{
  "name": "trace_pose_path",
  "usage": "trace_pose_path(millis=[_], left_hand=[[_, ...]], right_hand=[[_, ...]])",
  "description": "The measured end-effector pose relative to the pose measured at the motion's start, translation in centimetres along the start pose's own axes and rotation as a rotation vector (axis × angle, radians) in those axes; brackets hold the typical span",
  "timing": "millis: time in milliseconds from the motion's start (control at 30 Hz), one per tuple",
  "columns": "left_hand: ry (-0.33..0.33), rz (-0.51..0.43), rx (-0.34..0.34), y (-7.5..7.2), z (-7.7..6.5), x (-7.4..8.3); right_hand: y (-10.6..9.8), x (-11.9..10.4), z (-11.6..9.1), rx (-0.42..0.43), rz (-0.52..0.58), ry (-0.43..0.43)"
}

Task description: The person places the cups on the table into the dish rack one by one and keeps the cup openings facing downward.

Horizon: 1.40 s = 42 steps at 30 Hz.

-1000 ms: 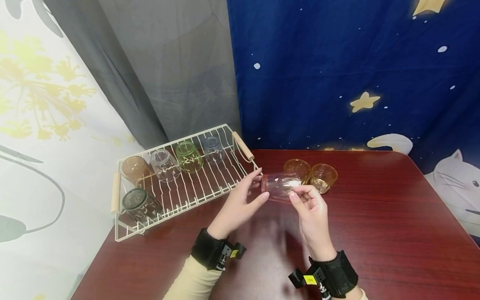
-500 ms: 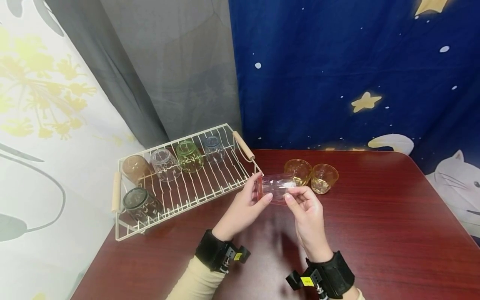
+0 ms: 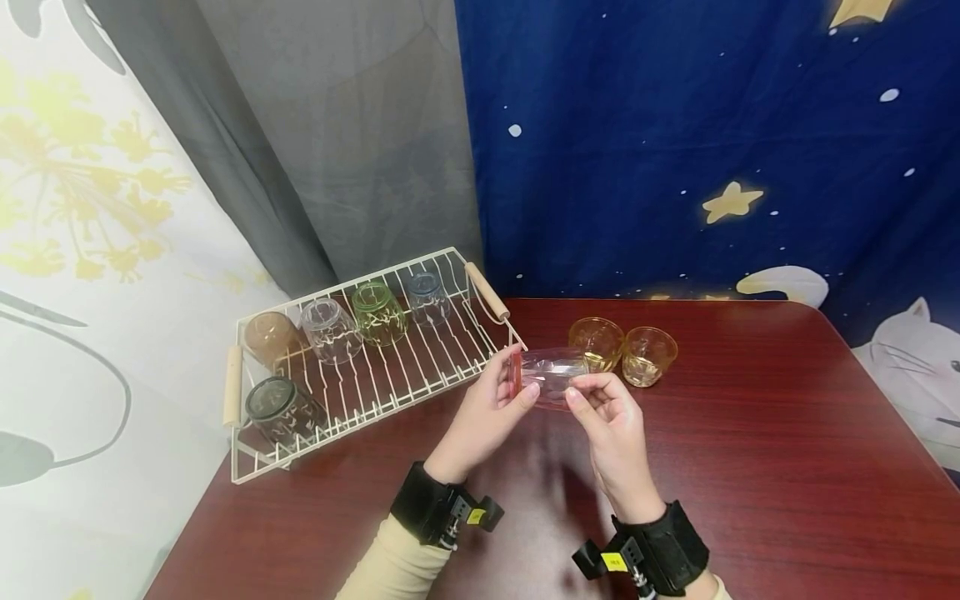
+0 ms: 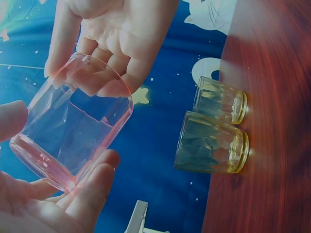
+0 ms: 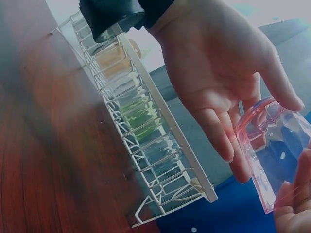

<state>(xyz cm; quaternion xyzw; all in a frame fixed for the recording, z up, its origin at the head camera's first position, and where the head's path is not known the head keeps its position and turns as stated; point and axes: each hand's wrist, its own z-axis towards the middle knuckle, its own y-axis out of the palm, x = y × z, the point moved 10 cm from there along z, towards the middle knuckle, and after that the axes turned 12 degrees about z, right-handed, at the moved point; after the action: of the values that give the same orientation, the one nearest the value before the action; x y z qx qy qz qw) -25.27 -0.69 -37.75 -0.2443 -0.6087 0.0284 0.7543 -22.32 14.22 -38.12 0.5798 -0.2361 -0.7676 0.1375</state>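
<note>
A clear pink glass [image 3: 553, 377] lies sideways in the air between my two hands, in front of the rack's right end. My left hand [image 3: 476, 417] holds its thick base end, thumb on the near side and fingers behind. The thumb and fingers of my right hand [image 3: 618, 437] pinch the rim end. In the left wrist view, the pink glass [image 4: 73, 121] shows its open mouth toward the right hand [image 4: 114, 43], whose fingers are partly seen through the wall. The right wrist view shows the left palm [image 5: 218, 73] turned toward the base.
On the left stands a white wire dish rack [image 5: 167, 116] with wooden handles [image 3: 487, 292]. Several upturned glasses sit in it, including a green glass [image 3: 378, 315] and a blue glass [image 3: 428, 298]. Two yellow glasses [image 3: 649, 357] stand upright on the red-brown table [image 3: 772, 433] behind the right hand.
The pink glass and the right hand have shifted slightly left. The left hand has moved a little right, its fingers now further round the base.
</note>
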Motion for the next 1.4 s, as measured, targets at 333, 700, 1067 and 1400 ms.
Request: trace_pose_path(millis=[333, 700, 1067, 1400], left_hand=[[-0.029, -0.05, 0.093, -1.3, 0.0, 0.0], [0.064, 0.065, 0.167, -2.6, 0.2, 1.9], [0.124, 0.166, 0.239, -4.8, 0.6, 3.5], [0.138, 0.35, 0.307, -7.6, 0.4, 4.0]], right_hand=[[0.3, 0.2, 0.1, -0.06, -0.026, -0.005], [0.4, 0.6, 0.6, -0.116, -0.169, 0.057], [-0.3, -0.1, 2.7, -0.195, -0.315, 0.058], [-3.8, -1.8, 5.6, -0.117, -0.495, 0.002]])
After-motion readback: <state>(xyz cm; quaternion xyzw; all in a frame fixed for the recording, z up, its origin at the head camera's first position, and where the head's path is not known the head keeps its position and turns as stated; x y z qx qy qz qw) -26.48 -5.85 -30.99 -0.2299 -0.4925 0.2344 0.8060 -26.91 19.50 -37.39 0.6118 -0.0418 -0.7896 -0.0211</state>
